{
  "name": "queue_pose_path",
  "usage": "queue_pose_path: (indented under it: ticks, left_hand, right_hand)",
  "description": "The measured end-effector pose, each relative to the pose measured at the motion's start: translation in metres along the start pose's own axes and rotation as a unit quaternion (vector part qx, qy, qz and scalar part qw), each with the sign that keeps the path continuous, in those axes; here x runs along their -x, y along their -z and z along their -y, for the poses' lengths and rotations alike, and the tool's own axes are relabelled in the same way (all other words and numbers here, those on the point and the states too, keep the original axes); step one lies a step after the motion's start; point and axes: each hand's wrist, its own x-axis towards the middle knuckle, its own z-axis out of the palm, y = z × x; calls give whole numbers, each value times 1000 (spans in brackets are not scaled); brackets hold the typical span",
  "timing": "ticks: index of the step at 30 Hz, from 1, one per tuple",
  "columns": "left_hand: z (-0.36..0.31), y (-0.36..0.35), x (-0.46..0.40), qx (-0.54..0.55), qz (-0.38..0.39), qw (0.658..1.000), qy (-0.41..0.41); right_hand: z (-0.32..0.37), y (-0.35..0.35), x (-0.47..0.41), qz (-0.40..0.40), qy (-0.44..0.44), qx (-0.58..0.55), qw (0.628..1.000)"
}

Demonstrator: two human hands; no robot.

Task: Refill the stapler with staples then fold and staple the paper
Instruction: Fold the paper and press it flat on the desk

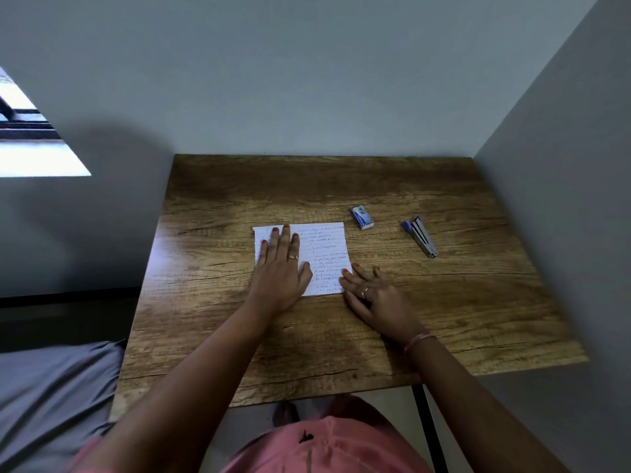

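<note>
A white lined paper (326,254) with handwriting lies flat at the middle of the wooden table (341,336). My left hand (281,268) presses flat on the paper's left half, fingers spread. My right hand (372,295) rests flat on the table at the paper's lower right corner, fingertips touching its edge. A small blue and white staple box (362,217) sits just beyond the paper's upper right corner. Further right lies the stapler (420,235), blue and silver, on its side and apart from both hands.
Grey walls close off the table's far and right sides. A grey cushion or bed (51,397) lies left of the table. A black table leg (432,431) shows at the front right. Bare wood surrounds the paper.
</note>
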Motion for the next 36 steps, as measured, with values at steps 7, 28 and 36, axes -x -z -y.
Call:
queue_pose_path:
  ticks: [7, 28, 36]
  left_hand:
    - [1, -3, -3, -18, 18, 1000, 15]
    - [6, 6, -11, 21, 32, 995, 92]
    - [11, 8, -8, 31, 26, 981, 190]
  right_hand:
    - [13, 3, -28, -88, -27, 179, 980]
    - [27, -38, -109, 70, -66, 43, 994]
    - [5, -35, -92, 13, -189, 107, 976]
